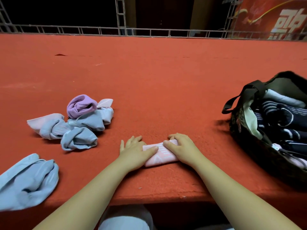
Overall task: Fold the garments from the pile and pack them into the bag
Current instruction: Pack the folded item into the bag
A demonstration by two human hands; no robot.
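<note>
Lower centre of frame: pink garment (160, 154) folded on the desk (149, 80), my left hand (135, 151) flat on it, right hand (180, 146) curled over. Risk: lifting toward bag (245, 130), fold springs open.

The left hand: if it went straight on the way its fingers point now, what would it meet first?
The left hand lies flat, fingers pointing away from the person and slightly right. Ahead lies only bare red carpet, so the way looks free up to the far metal railing; the pile stays off to its left.
</note>
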